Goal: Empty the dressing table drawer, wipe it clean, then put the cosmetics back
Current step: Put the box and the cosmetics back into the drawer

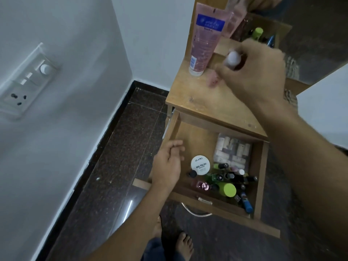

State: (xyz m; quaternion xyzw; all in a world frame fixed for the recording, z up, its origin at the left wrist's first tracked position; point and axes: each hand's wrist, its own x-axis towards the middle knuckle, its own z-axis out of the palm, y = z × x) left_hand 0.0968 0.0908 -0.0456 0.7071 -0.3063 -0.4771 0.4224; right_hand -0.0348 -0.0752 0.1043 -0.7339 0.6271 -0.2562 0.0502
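The wooden drawer [190,136] is pulled open below the dressing table top [205,102]. Inside lie a white round nail polish remover tub [200,164], several nail polish bottles [224,177], a green-capped bottle [227,189], a blue tube [246,203] and a clear packet of small items [232,152]. My left hand [168,165] hovers over the drawer's left side, fingers loosely curled, holding nothing. Above the table top my right hand [256,72] is blurred and grips a small bottle with a white cap [233,57]. A pink tube [205,40] stands upside down on the table top.
A mirror [310,34] behind the table top reflects the drawer's contents. A wall with a switch and socket panel [28,81] is on the left. Dark granite floor [120,147] lies below, with my bare feet [184,243] near the drawer front and its metal handle [197,213].
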